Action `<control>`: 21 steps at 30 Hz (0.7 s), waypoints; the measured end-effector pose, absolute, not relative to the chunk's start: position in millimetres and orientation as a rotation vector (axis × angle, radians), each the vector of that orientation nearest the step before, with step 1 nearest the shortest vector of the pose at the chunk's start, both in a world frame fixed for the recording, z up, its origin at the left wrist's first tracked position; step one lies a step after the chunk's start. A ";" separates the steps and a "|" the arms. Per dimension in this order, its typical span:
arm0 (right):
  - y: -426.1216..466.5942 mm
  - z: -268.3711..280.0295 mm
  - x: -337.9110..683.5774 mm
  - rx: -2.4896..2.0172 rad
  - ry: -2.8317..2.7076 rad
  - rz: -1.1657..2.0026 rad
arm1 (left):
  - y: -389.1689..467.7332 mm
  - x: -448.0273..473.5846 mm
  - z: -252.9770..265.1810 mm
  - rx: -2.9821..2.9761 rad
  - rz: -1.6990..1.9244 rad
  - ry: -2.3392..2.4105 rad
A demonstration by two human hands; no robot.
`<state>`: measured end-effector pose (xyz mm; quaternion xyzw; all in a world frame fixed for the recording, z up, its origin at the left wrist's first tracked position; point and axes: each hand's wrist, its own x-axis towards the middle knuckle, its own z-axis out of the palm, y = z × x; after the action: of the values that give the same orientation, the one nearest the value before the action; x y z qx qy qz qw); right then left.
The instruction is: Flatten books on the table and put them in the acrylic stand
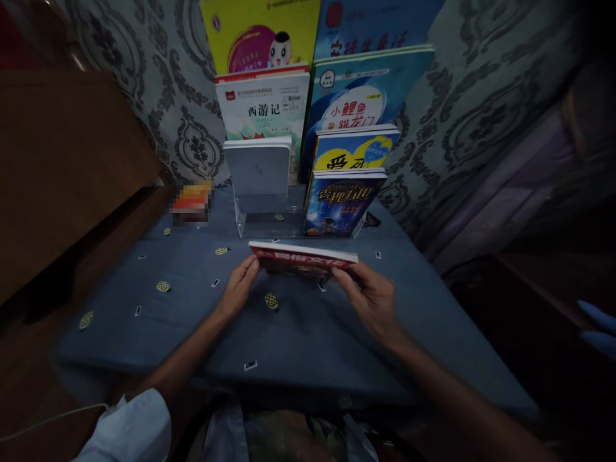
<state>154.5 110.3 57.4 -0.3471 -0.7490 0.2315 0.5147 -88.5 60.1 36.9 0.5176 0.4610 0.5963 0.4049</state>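
Between my two hands is a red-covered book [303,262], tilted so that its white page edge and part of its front cover show. My left hand [242,281] pinches its left end. My right hand [368,294] grips the right end, with the thumb on the front cover. Just beyond it stands a clear tiered book rack [269,221] with books upright in two columns. A dark blue book [341,204] fills the lowest right tier, with a yellow and blue book [355,149] behind. At lower left, a plain grey-white book [260,168] leans in the rack.
Higher up are a white Chinese-titled book [264,106], a yellow book [260,38] and a teal book [370,90]. A blurred orange item [192,200] lies left on the blue cloth-covered table [192,321]. Patterned curtain [192,128] hangs behind; a brown box-like piece [67,160] stands left.
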 end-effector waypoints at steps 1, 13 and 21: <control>114.8 52.7 152.9 -0.847 -1.787 0.607 | 65.6 -86.6 35.8 1.348 1.496 1.203; 150.0 35.6 126.2 -0.902 -1.679 1.005 | 89.8 -97.5 26.7 1.311 1.493 1.310; 161.0 9.3 125.5 -1.061 -1.862 1.017 | 73.2 -111.3 4.4 1.690 1.063 1.760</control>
<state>125.5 161.0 9.3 -0.4145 -0.7275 0.3975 0.3755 -111.3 73.2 4.4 0.6167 0.6424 0.3879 0.2378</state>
